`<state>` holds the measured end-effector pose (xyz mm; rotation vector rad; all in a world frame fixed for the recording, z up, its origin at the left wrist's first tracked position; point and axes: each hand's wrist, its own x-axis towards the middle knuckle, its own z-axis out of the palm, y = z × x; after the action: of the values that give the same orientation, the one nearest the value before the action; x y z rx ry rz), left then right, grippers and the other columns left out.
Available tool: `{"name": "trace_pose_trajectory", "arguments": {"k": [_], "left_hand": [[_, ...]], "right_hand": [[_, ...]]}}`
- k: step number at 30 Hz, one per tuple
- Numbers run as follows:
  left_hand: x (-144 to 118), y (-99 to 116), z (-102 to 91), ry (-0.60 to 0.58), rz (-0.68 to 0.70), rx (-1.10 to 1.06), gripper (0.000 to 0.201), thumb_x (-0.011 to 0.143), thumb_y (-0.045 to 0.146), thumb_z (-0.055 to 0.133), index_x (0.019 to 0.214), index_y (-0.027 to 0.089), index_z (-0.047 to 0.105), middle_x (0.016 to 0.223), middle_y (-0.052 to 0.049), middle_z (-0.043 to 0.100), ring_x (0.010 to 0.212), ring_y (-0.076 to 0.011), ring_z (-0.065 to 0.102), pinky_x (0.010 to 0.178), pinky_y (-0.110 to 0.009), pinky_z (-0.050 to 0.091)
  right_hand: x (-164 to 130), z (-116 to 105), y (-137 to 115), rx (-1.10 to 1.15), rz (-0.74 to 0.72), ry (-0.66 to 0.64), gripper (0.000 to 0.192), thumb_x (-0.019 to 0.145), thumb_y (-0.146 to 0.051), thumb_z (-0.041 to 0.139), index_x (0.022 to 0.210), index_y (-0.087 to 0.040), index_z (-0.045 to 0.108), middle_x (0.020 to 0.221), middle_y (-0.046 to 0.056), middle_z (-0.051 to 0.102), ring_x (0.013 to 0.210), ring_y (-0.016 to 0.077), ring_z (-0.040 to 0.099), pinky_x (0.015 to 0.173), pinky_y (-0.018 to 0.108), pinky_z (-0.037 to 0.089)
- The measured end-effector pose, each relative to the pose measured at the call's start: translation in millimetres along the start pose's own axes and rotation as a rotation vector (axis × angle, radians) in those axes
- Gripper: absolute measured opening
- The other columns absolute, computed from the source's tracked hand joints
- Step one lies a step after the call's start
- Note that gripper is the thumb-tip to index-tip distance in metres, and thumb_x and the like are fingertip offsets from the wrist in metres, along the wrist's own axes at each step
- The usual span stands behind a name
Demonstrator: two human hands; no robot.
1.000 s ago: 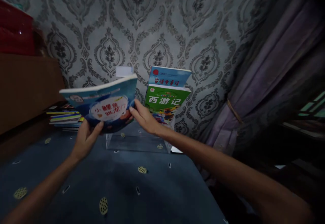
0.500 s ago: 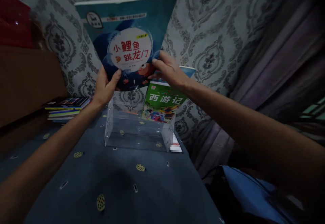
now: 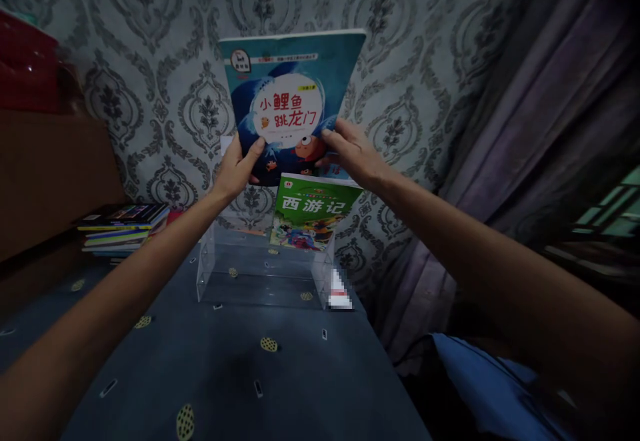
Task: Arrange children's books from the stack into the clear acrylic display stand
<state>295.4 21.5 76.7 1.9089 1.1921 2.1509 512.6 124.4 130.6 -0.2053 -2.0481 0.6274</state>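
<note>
Left hand point(image 3: 237, 169), right hand point(image 3: 350, 154) both grasping blue book point(image 3: 290, 104) upright above clear stand point(image 3: 260, 267)

I see one supporting surface: a table covered by a dark blue cloth point(image 3: 280, 387) printed with small pale oval and rectangular marks. Directly on it, near the patterned wall, stands a clear acrylic book stand point(image 3: 260, 274). A green book point(image 3: 313, 211) stands inside the stand, at its right side. A flat stack of books point(image 3: 120, 227) lies at the far left, well apart from the stand.
</note>
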Motion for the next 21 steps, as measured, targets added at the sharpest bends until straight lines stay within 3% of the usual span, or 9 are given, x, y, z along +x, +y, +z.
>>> {"name": "trace_pose_trajectory", "arguments": {"k": [5,10,17,21], "left_hand": [[0.9,-16.9,17.0,0.002,-0.076,-0.025,0.081,0.08,0.086,0.049,0.127,0.021,0.059,0.103,-0.009,0.064,0.077,-0.0199,0.063,0.053,-0.026,0.052],[-7.5,-33.2,28.7,0.008,-0.182,-0.019,0.089,0.077,0.091,0.039,0.126,0.02,0.059,0.082,-0.005,0.056,0.058,-0.0144,0.053,0.05,-0.029,0.047],[-21.0,-44.7,33.9,-0.082,-0.227,-0.012,0.08,0.077,0.091,0.038,0.1,0.019,0.063,0.06,0.002,0.043,0.046,-0.0115,0.044,0.046,-0.028,0.04],[-24.0,-52.5,37.0,-0.103,-0.264,0.005,0.077,0.078,0.091,0.038,0.092,0.02,0.061,0.055,0.003,0.043,0.042,-0.0105,0.043,0.043,-0.027,0.037]], "right_hand": [[-8.4,-11.7,3.1,-0.105,0.012,0.023,0.033,0.092,-0.054,0.062,0.083,-0.023,0.055,0.08,-0.001,0.054,0.072,0.015,0.055,0.064,0.03,0.055],[-22.8,-18.5,5.7,-0.243,0.015,0.027,0.03,0.091,-0.049,0.058,0.079,-0.022,0.057,0.075,-0.001,0.055,0.07,0.0157,0.051,0.065,0.029,0.047],[-41.3,-23.5,17.8,-0.257,0.056,0.033,0.03,0.086,-0.05,0.058,0.075,-0.022,0.059,0.076,0.0,0.06,0.072,0.0168,0.052,0.067,0.029,0.043],[-46.2,-26.0,21.2,-0.207,0.129,0.01,0.032,0.082,-0.053,0.061,0.076,-0.021,0.063,0.074,-0.001,0.062,0.07,0.0165,0.052,0.066,0.029,0.043]]}}
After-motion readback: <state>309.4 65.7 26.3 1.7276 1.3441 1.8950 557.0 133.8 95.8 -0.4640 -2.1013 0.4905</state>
